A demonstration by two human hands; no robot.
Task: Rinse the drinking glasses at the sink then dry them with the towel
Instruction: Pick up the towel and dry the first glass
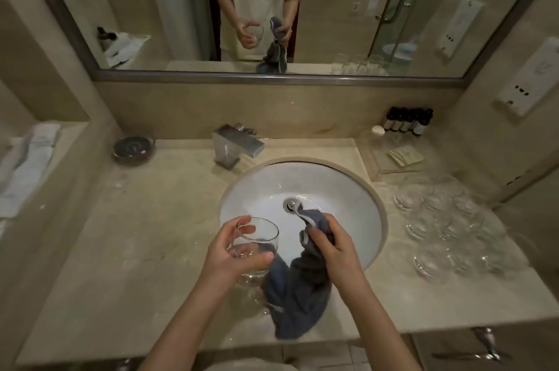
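One drinking glass (255,245) sits in the left hand (234,252), fingers and thumb curled round its bowl, mouth tilted up toward the mirror, over the near rim of the sink (348,189). Just beside it the right hand (335,246) has its grip clamped on a bunched grey-blue towel (298,289), which hangs down past the tabletop's (136,249) front edge and touches the glass's base. More clear glasses (450,219) stand clustered along the tabletop's right edge. At the back edge, a chrome faucet (237,144) stands behind the sink, a dark round dish (133,148) toward the back left corner, small dark bottles (408,121) toward the back right.
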